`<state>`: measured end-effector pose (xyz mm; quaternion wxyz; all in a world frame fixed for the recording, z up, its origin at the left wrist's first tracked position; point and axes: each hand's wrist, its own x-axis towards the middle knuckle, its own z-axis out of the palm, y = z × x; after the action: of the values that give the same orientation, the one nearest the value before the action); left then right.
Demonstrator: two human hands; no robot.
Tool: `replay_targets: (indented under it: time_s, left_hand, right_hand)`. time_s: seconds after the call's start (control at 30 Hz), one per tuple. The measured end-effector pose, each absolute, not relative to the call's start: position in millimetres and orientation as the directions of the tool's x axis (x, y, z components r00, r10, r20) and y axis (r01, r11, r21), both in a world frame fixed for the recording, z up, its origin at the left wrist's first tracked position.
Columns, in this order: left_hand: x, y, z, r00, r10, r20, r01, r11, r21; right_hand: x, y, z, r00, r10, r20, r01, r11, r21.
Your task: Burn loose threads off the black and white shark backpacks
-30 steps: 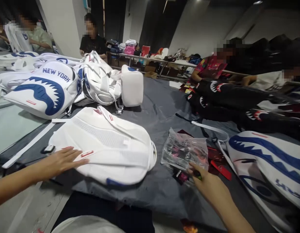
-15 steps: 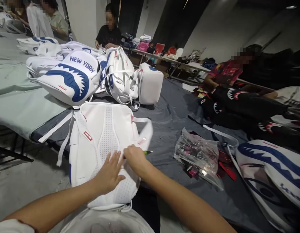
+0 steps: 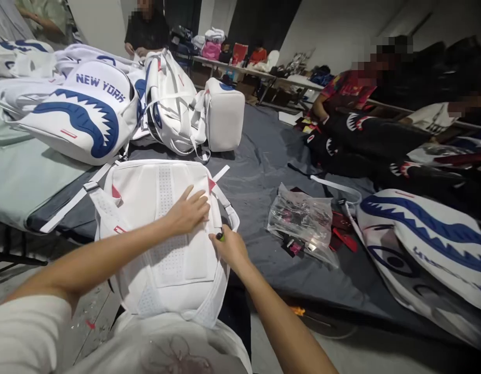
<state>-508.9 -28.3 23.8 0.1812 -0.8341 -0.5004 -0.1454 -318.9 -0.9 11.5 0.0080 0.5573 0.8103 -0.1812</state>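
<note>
A white backpack (image 3: 143, 192) lies with its strap side up at the near table edge, its lower end against my body. My left hand (image 3: 189, 210) rests flat on the upper right of its back panel, fingers spread. At the bag's right side, my right hand (image 3: 229, 245) is closed on a small green-and-black tool (image 3: 220, 236), its tip pointing at the side edge. Whether the right fingers also pinch fabric is hidden. The left shoulder strap (image 3: 104, 205) hangs off to the left with its buckle; the right one curves beside my right hand.
Several white backpacks (image 3: 96, 117) stand behind. On the dark tablecloth (image 3: 259, 156), a clear plastic bag (image 3: 301, 215) lies to the right near red tags (image 3: 344, 239). Another shark-print backpack (image 3: 431, 249) sits far right, black bags (image 3: 376, 145) beyond it. People work across the tables.
My left hand has moved up the back panel. My right hand has moved to the bag's right edge with the tool, and the right strap has swung outward. The view has shifted.
</note>
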Motion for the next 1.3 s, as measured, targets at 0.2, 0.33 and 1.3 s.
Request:
replay_targets:
  time_s: [0.2, 0.33, 1.3]
  left_hand:
    - [-511, 27, 58, 0.700, 0.679, 0.221, 0.714, -0.676, -0.183]
    - [-535, 45, 77, 0.693, 0.675, 0.253, 0.720, -0.671, -0.177]
    - [-502, 18, 26, 0.512, 0.812, 0.280, 0.851, -0.523, -0.037]
  right_hand:
    - [-288, -24, 21, -0.356, 0.916, -0.184, 0.915, 0.302, -0.267]
    - [-283, -27, 23, -0.344, 0.918, -0.199, 0.921, 0.289, -0.259]
    - [-258, 7, 38, -0.248, 0.957, 0.147, 0.629, 0.275, -0.727]
